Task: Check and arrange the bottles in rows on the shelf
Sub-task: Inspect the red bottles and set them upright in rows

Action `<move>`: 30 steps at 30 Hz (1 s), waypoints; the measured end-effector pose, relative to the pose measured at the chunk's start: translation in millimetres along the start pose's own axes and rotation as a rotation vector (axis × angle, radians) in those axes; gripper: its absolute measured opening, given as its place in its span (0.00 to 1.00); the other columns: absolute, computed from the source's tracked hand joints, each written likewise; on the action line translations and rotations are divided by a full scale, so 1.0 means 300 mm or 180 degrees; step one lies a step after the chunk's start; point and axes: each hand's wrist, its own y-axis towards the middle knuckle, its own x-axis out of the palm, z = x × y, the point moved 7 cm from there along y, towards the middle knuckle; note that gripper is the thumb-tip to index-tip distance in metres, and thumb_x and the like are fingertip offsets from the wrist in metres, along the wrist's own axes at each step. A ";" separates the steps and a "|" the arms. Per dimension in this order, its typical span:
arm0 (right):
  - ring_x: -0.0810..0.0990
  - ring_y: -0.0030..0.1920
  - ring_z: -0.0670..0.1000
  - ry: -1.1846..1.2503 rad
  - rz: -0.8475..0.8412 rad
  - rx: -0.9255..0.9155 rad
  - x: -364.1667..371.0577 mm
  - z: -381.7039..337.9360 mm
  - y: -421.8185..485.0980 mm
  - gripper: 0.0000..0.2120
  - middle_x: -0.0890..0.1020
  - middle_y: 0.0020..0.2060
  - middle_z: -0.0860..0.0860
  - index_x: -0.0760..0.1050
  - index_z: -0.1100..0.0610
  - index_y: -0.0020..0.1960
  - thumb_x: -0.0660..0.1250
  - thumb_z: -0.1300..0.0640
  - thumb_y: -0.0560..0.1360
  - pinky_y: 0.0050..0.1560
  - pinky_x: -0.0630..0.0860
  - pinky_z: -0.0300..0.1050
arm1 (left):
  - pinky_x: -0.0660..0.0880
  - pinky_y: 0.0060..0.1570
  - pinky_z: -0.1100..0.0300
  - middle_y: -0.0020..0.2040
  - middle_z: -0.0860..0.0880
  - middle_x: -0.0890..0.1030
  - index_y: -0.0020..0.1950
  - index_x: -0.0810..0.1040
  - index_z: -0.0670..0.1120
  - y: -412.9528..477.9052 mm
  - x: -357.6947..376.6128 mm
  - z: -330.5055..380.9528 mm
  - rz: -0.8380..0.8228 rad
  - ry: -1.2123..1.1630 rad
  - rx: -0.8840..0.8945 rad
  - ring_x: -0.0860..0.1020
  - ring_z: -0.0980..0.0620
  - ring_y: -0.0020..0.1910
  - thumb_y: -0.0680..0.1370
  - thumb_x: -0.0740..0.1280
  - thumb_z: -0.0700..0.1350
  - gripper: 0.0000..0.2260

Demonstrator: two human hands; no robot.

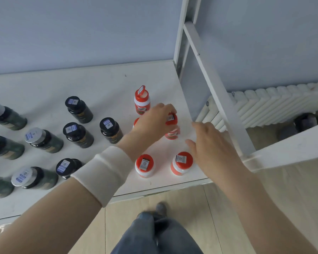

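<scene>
The left hand (152,121) curls its fingers round the cap of a red-capped bottle (173,133) near the right end of the white shelf (99,85). The blurred bottle is upright, cap up, long axis vertical. The right hand (211,147) hovers just beside it, fingers straight, holding nothing.

Found the red bottle (172,128) in the left hand (151,121) blurred, fingers (170,108) over its cap. Saw only a sliver of a second red bottle (136,122) at its nine o'clock. Lost dark bottles (0,147) to the nine o'clock edge. Could not read cap labels (144,163).
</scene>
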 end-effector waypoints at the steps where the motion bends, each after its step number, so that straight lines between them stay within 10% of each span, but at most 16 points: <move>1: 0.72 0.62 0.55 0.0498 0.0076 0.0165 -0.001 0.010 0.001 0.22 0.68 0.65 0.54 0.57 0.55 0.71 0.55 0.49 0.80 0.58 0.70 0.47 | 0.71 0.49 0.62 0.55 0.50 0.76 0.61 0.73 0.48 -0.020 -0.041 -0.026 0.0102 -0.0397 -0.0131 0.75 0.52 0.51 0.74 0.69 0.46 0.16; 5: 0.76 0.61 0.52 0.2671 0.0116 0.0782 0.037 0.040 0.017 0.29 0.67 0.69 0.52 0.57 0.47 0.72 0.57 0.39 0.74 0.61 0.74 0.50 | 0.77 0.53 0.58 0.53 0.52 0.80 0.51 0.76 0.54 -0.121 -0.180 -0.090 0.0198 -0.1974 -0.0282 0.79 0.52 0.51 0.72 0.72 0.43 0.11; 9: 0.84 0.41 0.50 0.4635 -0.0740 0.0608 0.044 -0.032 0.022 0.28 0.81 0.51 0.55 0.66 0.51 0.63 0.59 0.40 0.67 0.40 0.79 0.41 | 0.79 0.51 0.56 0.57 0.48 0.80 0.56 0.76 0.49 -0.186 -0.207 -0.085 0.0014 -0.3258 -0.0191 0.80 0.48 0.55 0.72 0.69 0.43 0.13; 14: 0.82 0.47 0.46 0.4461 -0.0358 -0.0109 -0.012 -0.065 0.006 0.21 0.78 0.53 0.48 0.66 0.44 0.58 0.68 0.61 0.71 0.42 0.78 0.35 | 0.79 0.52 0.54 0.54 0.45 0.80 0.55 0.76 0.48 -0.204 -0.234 -0.094 0.0085 -0.2973 -0.0219 0.81 0.47 0.52 0.72 0.65 0.52 0.14; 19: 0.84 0.44 0.52 0.4522 -0.0534 0.0012 0.008 -0.076 -0.008 0.20 0.80 0.51 0.51 0.67 0.43 0.57 0.67 0.49 0.66 0.44 0.80 0.40 | 0.76 0.57 0.56 0.55 0.45 0.80 0.52 0.77 0.47 -0.212 -0.245 -0.071 0.0146 -0.2892 0.0297 0.78 0.49 0.56 0.73 0.70 0.47 0.10; 23: 0.80 0.50 0.40 0.4377 -0.0176 -0.0340 -0.019 -0.082 -0.021 0.20 0.77 0.52 0.47 0.68 0.48 0.55 0.70 0.61 0.68 0.46 0.76 0.32 | 0.77 0.56 0.53 0.58 0.48 0.78 0.57 0.75 0.51 -0.225 -0.209 -0.074 -0.0196 -0.2978 0.0293 0.79 0.50 0.57 0.67 0.71 0.61 0.23; 30: 0.84 0.45 0.47 0.4781 -0.0180 0.0078 0.011 -0.055 -0.028 0.23 0.79 0.51 0.50 0.68 0.48 0.55 0.74 0.60 0.65 0.41 0.79 0.35 | 0.75 0.58 0.55 0.61 0.49 0.78 0.60 0.75 0.52 -0.223 -0.199 -0.062 -0.0300 -0.3504 0.0474 0.76 0.48 0.62 0.68 0.73 0.55 0.22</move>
